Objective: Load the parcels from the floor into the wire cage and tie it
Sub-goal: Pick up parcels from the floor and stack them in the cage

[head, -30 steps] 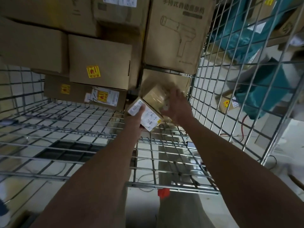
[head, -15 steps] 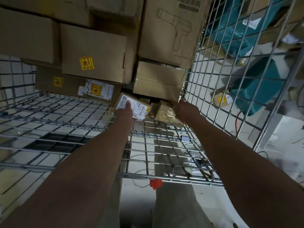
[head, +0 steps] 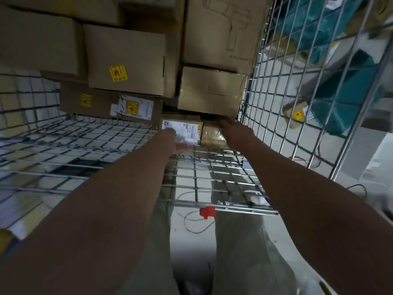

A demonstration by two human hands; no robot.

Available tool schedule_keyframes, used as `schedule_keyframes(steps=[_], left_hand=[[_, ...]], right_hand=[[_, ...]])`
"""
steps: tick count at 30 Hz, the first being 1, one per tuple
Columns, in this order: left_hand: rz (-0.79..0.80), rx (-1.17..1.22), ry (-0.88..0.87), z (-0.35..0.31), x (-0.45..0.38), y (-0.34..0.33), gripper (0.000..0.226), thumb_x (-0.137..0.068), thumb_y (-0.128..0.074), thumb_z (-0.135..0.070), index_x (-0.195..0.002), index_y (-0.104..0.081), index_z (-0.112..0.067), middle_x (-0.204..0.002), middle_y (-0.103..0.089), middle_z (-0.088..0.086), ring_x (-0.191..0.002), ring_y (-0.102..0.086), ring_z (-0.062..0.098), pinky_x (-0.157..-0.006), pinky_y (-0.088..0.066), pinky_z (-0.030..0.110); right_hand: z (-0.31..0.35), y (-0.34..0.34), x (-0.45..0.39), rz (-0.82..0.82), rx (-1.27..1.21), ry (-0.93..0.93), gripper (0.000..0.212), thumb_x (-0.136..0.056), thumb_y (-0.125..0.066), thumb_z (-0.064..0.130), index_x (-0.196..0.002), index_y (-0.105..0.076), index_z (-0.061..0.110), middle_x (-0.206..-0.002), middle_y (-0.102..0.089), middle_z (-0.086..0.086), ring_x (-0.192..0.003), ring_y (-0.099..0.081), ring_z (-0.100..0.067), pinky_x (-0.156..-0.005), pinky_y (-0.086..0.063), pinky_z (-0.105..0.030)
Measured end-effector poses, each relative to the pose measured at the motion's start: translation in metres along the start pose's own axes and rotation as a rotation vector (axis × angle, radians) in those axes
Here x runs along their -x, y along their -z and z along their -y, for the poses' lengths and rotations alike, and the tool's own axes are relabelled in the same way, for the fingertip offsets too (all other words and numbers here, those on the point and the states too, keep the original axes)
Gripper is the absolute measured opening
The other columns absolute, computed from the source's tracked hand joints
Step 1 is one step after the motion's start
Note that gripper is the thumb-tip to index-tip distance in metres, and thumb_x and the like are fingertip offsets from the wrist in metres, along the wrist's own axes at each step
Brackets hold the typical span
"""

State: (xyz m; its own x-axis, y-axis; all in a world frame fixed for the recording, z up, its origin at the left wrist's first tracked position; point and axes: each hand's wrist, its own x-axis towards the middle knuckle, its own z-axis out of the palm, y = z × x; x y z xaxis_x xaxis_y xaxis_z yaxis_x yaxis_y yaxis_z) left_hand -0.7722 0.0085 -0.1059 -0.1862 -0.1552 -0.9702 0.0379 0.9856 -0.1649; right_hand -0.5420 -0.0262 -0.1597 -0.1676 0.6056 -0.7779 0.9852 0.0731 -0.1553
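The wire cage [head: 214, 184] is open toward me, with cardboard boxes stacked against its back. A small parcel with a white label [head: 187, 128] lies on the cage floor under the stack. My left hand [head: 177, 142] touches its front with straight, slightly blurred fingers. Right beside it sits a tape-wrapped brown parcel [head: 211, 135]. My right hand [head: 237, 132] rests on that parcel's right side, its fingers laid over the top edge below a plain box [head: 210, 92].
The cage's mesh side wall [head: 276, 107] rises on the right. Beyond it, a small box with a yellow sticker [head: 295, 114] and teal bags [head: 350, 92] lie on the floor. A red clip [head: 207, 212] sits on the cage's front rail.
Both hands carried the two small parcels forward and down onto the cage floor under the stack. My left hand has since loosened from the labelled parcel and its fingers have straightened.
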Motion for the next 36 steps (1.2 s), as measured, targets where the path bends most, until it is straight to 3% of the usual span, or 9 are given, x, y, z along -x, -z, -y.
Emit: schedule_keyframes(steps=[4, 8, 11, 13, 16, 20, 24, 28, 36], left_hand=[[0.033, 0.016, -0.018, -0.009, 0.046, 0.02, 0.026, -0.108, -0.046, -0.025, -0.103, -0.053, 0.0, -0.102, -0.065, 0.026, -0.095, -0.07, 0.038, -0.088, -0.061, 0.05], [-0.129, -0.74, -0.503, -0.016, 0.111, 0.034, 0.057, -0.104, -0.034, -0.052, -0.139, -0.053, -0.012, -0.131, -0.057, 0.011, -0.117, -0.058, 0.032, -0.104, -0.05, 0.05], [-0.163, -1.387, -0.857, -0.006, 0.184, 0.038, 0.041, -0.105, -0.033, -0.047, -0.132, -0.053, -0.023, -0.125, -0.061, 0.012, -0.109, -0.062, 0.036, -0.09, -0.054, 0.05], [-0.239, -1.571, -1.047, 0.005, 0.235, 0.035, 0.041, -0.101, -0.032, -0.054, -0.122, -0.059, -0.031, -0.118, -0.064, 0.005, -0.109, -0.061, 0.031, -0.09, -0.053, 0.05], [-0.232, -1.802, -1.233, 0.032, 0.312, 0.02, 0.05, -0.103, -0.031, -0.056, -0.142, -0.05, -0.032, -0.153, -0.046, 0.003, -0.141, -0.041, 0.029, -0.112, -0.035, 0.056], [-0.135, -1.941, -1.342, 0.077, 0.392, -0.008, 0.055, -0.103, -0.025, -0.053, -0.145, -0.048, -0.027, -0.155, -0.042, 0.007, -0.144, -0.037, 0.031, -0.115, -0.032, 0.053], [-0.164, -2.209, -1.427, 0.113, 0.372, -0.047, 0.087, -0.085, 0.005, -0.053, -0.141, -0.052, -0.019, -0.152, -0.046, 0.01, -0.141, -0.036, 0.033, -0.11, -0.036, 0.055], [-0.236, -2.294, -1.474, 0.172, 0.422, -0.074, 0.058, -0.105, -0.028, -0.051, -0.147, -0.047, -0.015, -0.154, -0.044, 0.013, -0.141, -0.041, 0.035, -0.115, -0.036, 0.05], [-0.36, -2.194, -1.48, 0.213, 0.451, -0.166, 0.063, -0.107, -0.018, -0.055, -0.157, -0.032, -0.02, -0.165, -0.028, 0.006, -0.149, -0.029, 0.029, -0.119, -0.024, 0.055]], right_hand=[[0.007, 0.032, 0.032, -0.023, -0.05, -0.076, 0.056, -0.085, -0.065, 0.014, -0.138, -0.047, 0.011, -0.126, -0.062, -0.015, -0.109, -0.064, -0.038, -0.086, -0.052, -0.045], [0.026, 0.089, 0.095, -0.096, -0.109, -0.203, 0.045, -0.088, -0.063, 0.023, -0.13, -0.052, 0.009, -0.121, -0.062, -0.015, -0.11, -0.063, -0.037, -0.093, -0.05, -0.044], [0.047, 0.136, 0.153, -0.167, -0.251, -0.322, 0.036, -0.092, -0.058, 0.026, -0.125, -0.055, 0.011, -0.118, -0.062, -0.015, -0.108, -0.063, -0.037, -0.086, -0.052, -0.043], [0.059, 0.168, 0.204, -0.248, -0.339, -0.402, 0.035, -0.095, -0.054, 0.028, -0.126, -0.056, 0.013, -0.12, -0.061, -0.014, -0.112, -0.061, -0.036, -0.09, -0.05, -0.043], [0.074, 0.197, 0.297, -0.362, -0.514, -0.539, 0.04, -0.095, -0.051, 0.03, -0.129, -0.057, 0.011, -0.128, -0.059, -0.015, -0.119, -0.058, -0.036, -0.097, -0.047, -0.042], [0.09, 0.191, 0.396, -0.441, -0.729, -0.687, 0.04, -0.096, -0.046, 0.029, -0.129, -0.057, 0.009, -0.131, -0.057, -0.015, -0.121, -0.055, -0.036, -0.1, -0.046, -0.042], [0.087, 0.164, 0.452, -0.503, -0.934, -0.809, 0.044, -0.099, -0.042, 0.034, -0.13, -0.057, 0.006, -0.134, -0.057, -0.018, -0.123, -0.054, -0.036, -0.101, -0.046, -0.042], [0.066, 0.147, 0.492, -0.517, -1.064, -0.811, 0.046, -0.101, -0.041, 0.036, -0.129, -0.058, 0.003, -0.136, -0.057, -0.022, -0.123, -0.056, -0.036, -0.1, -0.045, -0.038], [-0.019, 0.088, 0.556, -0.585, -1.022, -0.814, 0.044, -0.101, -0.04, 0.032, -0.132, -0.056, 0.006, -0.135, -0.057, -0.02, -0.122, -0.055, -0.035, -0.101, -0.046, -0.041]])
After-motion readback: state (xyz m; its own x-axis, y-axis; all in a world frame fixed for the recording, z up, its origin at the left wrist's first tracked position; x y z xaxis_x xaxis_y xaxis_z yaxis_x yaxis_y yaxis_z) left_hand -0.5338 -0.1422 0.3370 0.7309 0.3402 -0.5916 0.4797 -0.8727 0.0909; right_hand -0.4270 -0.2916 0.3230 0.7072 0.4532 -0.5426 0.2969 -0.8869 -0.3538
